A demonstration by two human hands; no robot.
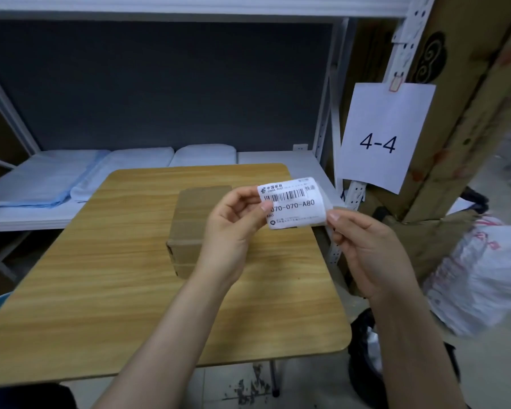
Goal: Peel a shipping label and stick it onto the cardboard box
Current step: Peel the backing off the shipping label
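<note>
A white shipping label (295, 202) with a barcode and the text 070-070-A80 is held up above the wooden table (101, 276). My left hand (233, 228) pinches its left edge between thumb and fingers. My right hand (366, 249) pinches its lower right corner, where a thin translucent backing sheet shows behind the label. A small brown cardboard box (195, 228), closed and taped, rests on the table just behind and below my left hand, which hides its right side.
Behind the table runs a white metal shelf (278, 160) with folded blue-white packing sheets (56, 178). A paper sign reading 4-4 (381, 137) hangs on the shelf post. Tall cardboard (469, 98) and plastic bags (484, 276) stand to the right.
</note>
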